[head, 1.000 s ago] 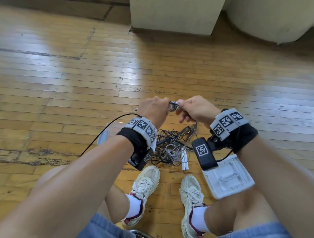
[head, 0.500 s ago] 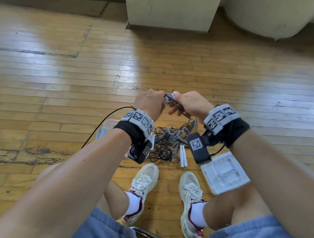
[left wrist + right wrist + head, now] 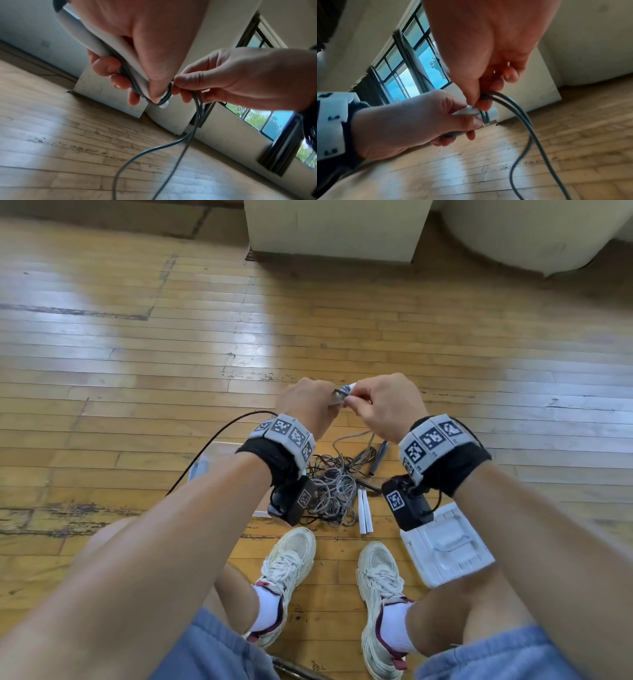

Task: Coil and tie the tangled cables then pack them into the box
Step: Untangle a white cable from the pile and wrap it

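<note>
Above the floor, both hands work on one grey cable [image 3: 339, 396]. My left hand [image 3: 308, 404] grips its folded loops [image 3: 135, 86] together with a long white tie strip [image 3: 82, 35]. My right hand [image 3: 387, 402] pinches two strands [image 3: 527, 119] right beside the left thumb, where turns of cable wrap the strip's white tip [image 3: 493, 114]. Two loose strands [image 3: 197, 112] hang down toward the floor. Below the hands lies the tangled pile of cables [image 3: 334, 491]. A clear box [image 3: 219, 450] sits on the floor, mostly hidden behind my left forearm.
Two spare white tie strips [image 3: 363, 511] lie beside the tangle. The white box lid [image 3: 448, 546] rests by my right knee. My shoes [image 3: 291, 563] stand just in front of the pile. A pale cabinet [image 3: 335, 227] stands at the far wall.
The hands stay together on the cable. The right fingers have shifted on the strands near the left thumb, and the strip's white tip now shows between the hands.
</note>
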Action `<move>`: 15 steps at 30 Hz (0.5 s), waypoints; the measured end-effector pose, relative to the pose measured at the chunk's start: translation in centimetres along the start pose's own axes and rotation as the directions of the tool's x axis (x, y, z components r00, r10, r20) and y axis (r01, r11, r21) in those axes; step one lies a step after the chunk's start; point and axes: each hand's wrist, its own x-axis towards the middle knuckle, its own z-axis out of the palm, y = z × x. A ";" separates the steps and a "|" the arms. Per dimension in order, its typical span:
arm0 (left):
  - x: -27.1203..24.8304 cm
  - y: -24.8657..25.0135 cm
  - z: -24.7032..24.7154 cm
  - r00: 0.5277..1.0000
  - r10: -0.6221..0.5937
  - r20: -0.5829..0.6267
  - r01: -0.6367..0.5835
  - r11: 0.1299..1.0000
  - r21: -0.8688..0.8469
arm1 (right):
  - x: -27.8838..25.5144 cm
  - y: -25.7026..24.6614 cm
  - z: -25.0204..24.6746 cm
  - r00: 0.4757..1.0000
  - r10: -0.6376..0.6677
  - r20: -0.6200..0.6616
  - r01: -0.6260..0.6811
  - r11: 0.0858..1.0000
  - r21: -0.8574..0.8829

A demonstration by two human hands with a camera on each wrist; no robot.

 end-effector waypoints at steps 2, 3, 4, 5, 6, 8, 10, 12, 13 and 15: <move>0.4 0.5 -0.3 0.999 -0.033 0.006 0.034 0.997 -0.068 | 0.1 0.5 0.3 0.998 0.021 -0.054 -0.015 0.994 0.111; 0.6 0.7 -0.4 0.999 -0.036 0.000 0.036 0.994 -0.101 | 0.2 0.8 0.4 0.998 0.049 -0.050 -0.040 0.985 0.170; 0.9 0.9 -0.3 0.999 -0.038 -0.011 0.036 0.992 -0.123 | 0.2 0.9 0.4 0.995 0.092 -0.027 -0.082 0.961 0.263; 1.0 1.1 -0.2 0.999 -0.043 -0.019 0.040 0.990 -0.132 | 0.2 1.1 0.4 0.987 0.155 0.030 -0.153 0.899 0.411; 1.1 1.2 -0.1 0.999 -0.043 -0.021 0.040 0.991 -0.126 | 0.1 1.0 0.4 0.971 0.207 0.123 -0.239 0.773 0.588; 1.4 1.5 0.3 0.999 -0.052 0.002 0.052 0.991 -0.120 | 0.0 1.0 0.2 0.924 0.230 0.304 -0.380 0.472 0.795; 1.7 1.9 0.5 0.996 -0.077 0.038 0.083 0.982 -0.169 | -0.1 1.4 -0.2 0.902 0.211 0.376 -0.430 0.390 0.814; 1.9 1.9 0.5 0.994 -0.100 0.051 0.109 0.973 -0.203 | 0.0 1.9 -0.5 0.893 0.187 0.410 -0.451 0.360 0.817; 1.9 1.9 0.3 0.992 -0.111 0.056 0.121 0.969 -0.214 | 0.1 2.2 -0.5 0.886 0.182 0.426 -0.463 0.327 0.824; 2.0 2.0 0.2 0.991 -0.122 0.062 0.135 0.943 -0.305 | 0.2 2.8 -0.5 0.879 0.182 0.441 -0.476 0.262 0.839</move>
